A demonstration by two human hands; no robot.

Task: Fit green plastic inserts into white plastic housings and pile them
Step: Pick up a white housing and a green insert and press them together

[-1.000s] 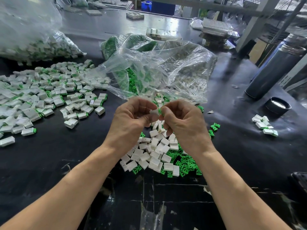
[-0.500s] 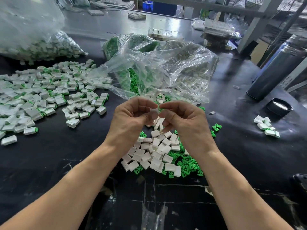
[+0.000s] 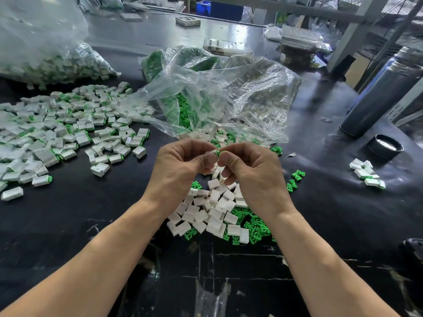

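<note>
Green-tipped white plastic assemblies [image 3: 59, 124] already heaped left; your hands [image 3: 183, 165] [image 3: 251, 170] pinch one small white plastic housing [image 3: 211, 152] and green plastic insert [image 3: 220, 152]; many loose parts [image 3: 212, 209] remain.

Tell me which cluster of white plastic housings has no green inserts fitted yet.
The loose heap of plain white plastic housings directly beneath both hands, with separate green plastic inserts scattered around it. The big left spread of assembled housings shows green ends.

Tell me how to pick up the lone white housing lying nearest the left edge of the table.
Pinch the lone white housing across its two long side faces, coming straight down from above. It lies flat on the black table, apart from the pile, with bare surface along both long sides.
</note>
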